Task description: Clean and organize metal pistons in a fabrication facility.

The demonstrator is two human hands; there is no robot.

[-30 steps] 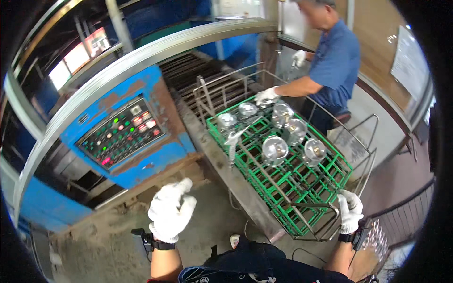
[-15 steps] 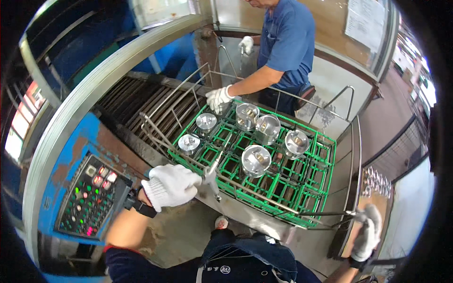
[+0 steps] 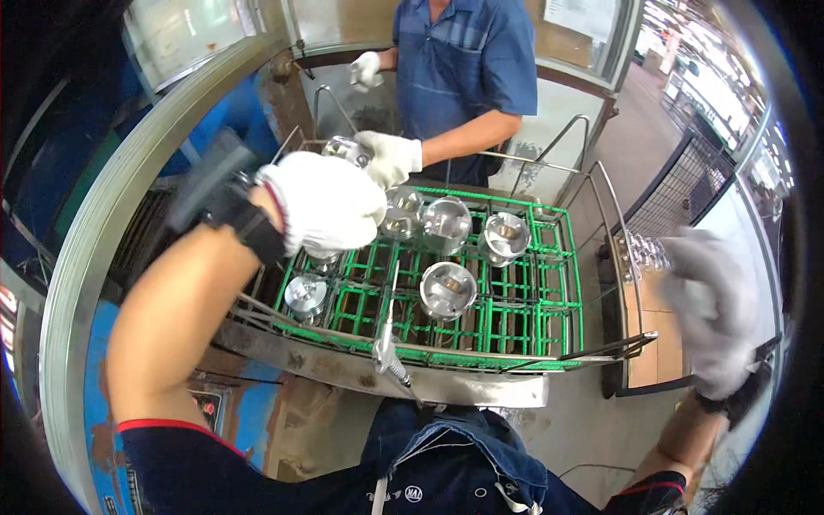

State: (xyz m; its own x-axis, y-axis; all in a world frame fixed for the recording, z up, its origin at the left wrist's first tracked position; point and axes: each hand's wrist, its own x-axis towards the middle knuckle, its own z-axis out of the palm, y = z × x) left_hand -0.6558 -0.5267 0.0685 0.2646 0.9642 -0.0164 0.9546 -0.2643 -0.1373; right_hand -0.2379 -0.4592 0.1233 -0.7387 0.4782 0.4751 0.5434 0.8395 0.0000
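My left hand (image 3: 330, 202), in a white knit glove, reaches over the left part of a green wire rack (image 3: 568, 257). Its fingers are curled and blurred, and the glove hides what lies beneath. Close by it are a shiny metal piston (image 3: 305, 296) at the near left corner and another piston (image 3: 402, 213). Further right stand a piston (image 3: 446, 225), a piston (image 3: 505, 239) and a piston (image 3: 448, 290). My gloved right hand (image 3: 708, 300) is smeared by motion, in the air beyond the rack's right end. A metal blow gun (image 3: 386, 352) leans at the front rail.
Across the rack a co-worker in a blue shirt (image 3: 463, 69) holds a piston (image 3: 345, 153) in a gloved hand (image 3: 388, 159). Metal rails (image 3: 614, 206) surround the rack. Small shiny parts (image 3: 648, 253) sit on a brown-topped stand (image 3: 652, 330) at right. A curved metal frame (image 3: 77, 283) rises at left.
My left hand has moved up and forward over the rack's left side. My right hand has risen, away from the rail end. The co-worker's hand now holds a raised piston. The view has shifted.
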